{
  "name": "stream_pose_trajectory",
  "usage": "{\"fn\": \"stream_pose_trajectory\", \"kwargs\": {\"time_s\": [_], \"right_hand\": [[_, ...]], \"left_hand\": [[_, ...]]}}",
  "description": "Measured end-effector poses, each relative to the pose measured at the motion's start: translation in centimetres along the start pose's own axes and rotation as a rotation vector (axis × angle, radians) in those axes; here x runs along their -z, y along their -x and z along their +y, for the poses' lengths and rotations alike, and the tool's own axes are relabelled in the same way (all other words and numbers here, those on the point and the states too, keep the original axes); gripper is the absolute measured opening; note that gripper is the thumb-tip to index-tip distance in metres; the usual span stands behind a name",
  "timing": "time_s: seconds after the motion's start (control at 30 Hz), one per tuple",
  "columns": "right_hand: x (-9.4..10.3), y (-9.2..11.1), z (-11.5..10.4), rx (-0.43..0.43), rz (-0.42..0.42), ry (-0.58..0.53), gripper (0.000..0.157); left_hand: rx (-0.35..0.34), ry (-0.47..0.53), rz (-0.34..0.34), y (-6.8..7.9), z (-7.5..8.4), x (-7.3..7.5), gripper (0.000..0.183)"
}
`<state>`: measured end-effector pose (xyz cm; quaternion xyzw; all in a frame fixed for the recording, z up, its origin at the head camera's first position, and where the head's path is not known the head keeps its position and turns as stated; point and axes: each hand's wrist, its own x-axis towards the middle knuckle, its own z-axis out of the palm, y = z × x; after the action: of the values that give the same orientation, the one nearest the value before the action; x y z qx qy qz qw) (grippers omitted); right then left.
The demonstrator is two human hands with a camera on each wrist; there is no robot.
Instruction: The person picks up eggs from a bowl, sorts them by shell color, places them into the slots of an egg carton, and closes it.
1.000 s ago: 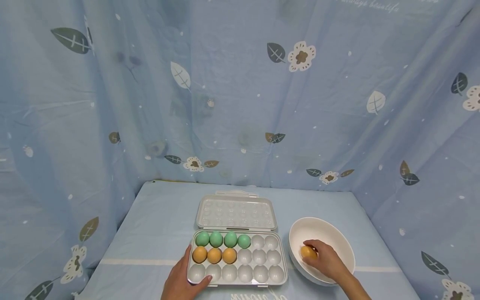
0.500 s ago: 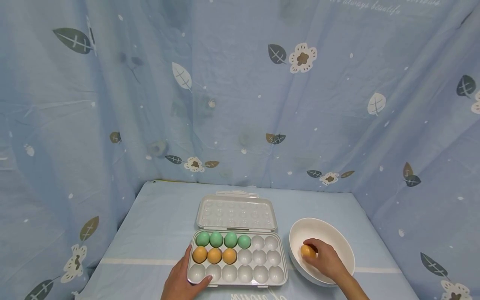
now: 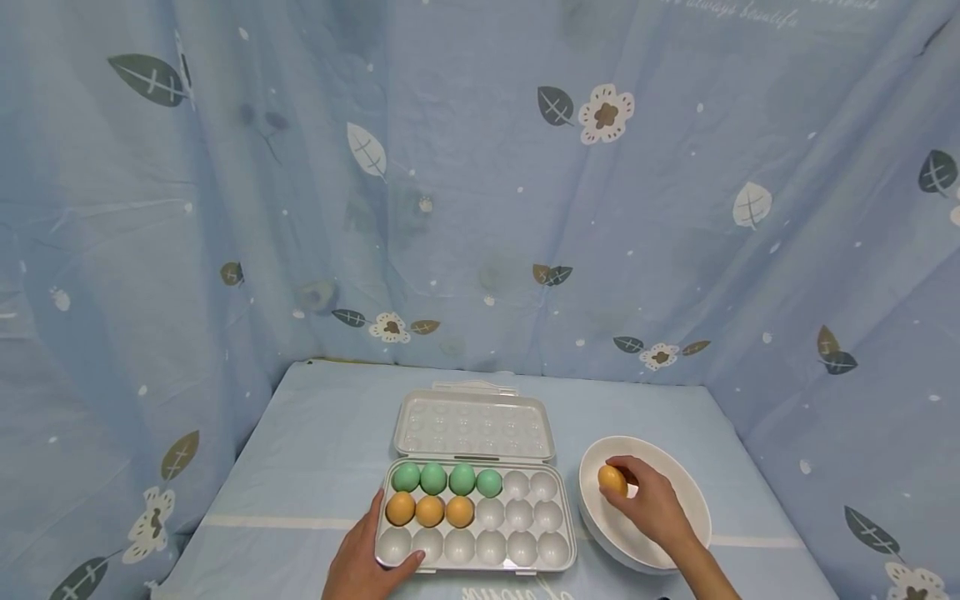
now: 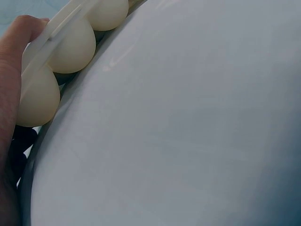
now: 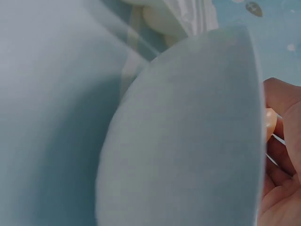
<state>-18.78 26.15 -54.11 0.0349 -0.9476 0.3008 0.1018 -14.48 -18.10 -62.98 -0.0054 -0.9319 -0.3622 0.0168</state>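
Observation:
A white egg box with its lid folded back lies on the table. Its back row holds several green eggs, its middle row three orange eggs; the other cups hold nothing. My left hand holds the box's front left corner, thumb on the front rim and fingers along the left side. In the left wrist view, the thumb presses the rim above the cups' undersides. My right hand pinches an orange egg over the white bowl. The bowl's wall hides part of that hand in the right wrist view.
The lid lies flat behind the egg box. Right of the box stands the bowl, a narrow gap between them. A pale blue cloth covers the table, and a patterned curtain rises behind and at both sides.
My right hand has moved up and slightly away from me with the orange egg, from lower in the bowl. The left hand and the egg box have stayed in place.

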Motion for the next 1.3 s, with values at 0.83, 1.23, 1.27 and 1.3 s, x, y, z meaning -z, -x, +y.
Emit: {"fn": "stream_pose_trajectory", "kwargs": {"time_s": [0.83, 1.23, 1.27, 1.3], "right_hand": [[-3.7, -1.2, -6.1, 0.151, 0.086, -0.19, 0.043], [-6.9, -0.8, -8.6, 0.201, 0.004, -0.307, 0.041], [-7.2, -0.8, -8.7, 0.203, -0.006, -0.309, 0.041], [-7.5, -0.7, -8.8, 0.208, -0.015, -0.31, 0.04]], "left_hand": [[0.004, -0.009, 0.003, -0.1, 0.1, 0.0, 0.129], [-0.011, 0.001, 0.01, -0.1, 0.1, 0.0, 0.128], [-0.009, 0.0, 0.007, -0.1, 0.1, 0.0, 0.128], [-0.004, -0.001, 0.002, -0.1, 0.1, 0.0, 0.128]]}}
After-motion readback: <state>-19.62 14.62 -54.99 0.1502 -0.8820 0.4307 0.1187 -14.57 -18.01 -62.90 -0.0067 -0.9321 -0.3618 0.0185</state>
